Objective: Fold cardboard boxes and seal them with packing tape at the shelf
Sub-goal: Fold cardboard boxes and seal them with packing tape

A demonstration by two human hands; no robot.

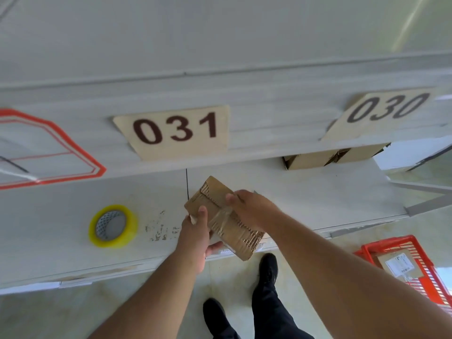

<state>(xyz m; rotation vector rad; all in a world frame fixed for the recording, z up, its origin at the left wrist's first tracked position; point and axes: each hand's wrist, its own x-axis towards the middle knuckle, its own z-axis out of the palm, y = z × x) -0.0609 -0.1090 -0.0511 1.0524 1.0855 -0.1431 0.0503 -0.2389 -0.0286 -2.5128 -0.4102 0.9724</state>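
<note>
Cardboard box (226, 216) between both hands, above shelf (73, 228)

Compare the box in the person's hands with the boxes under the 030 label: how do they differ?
The held box is gripped by the left hand and right hand above the shelf edge; the far boxes rest untouched at the back. The held box has clear tape over its seam; the far boxes show none, and one has a dark open gap. The held box is fully visible; the far boxes are partly hidden by the 030 label. All are brown cardboard.
</note>
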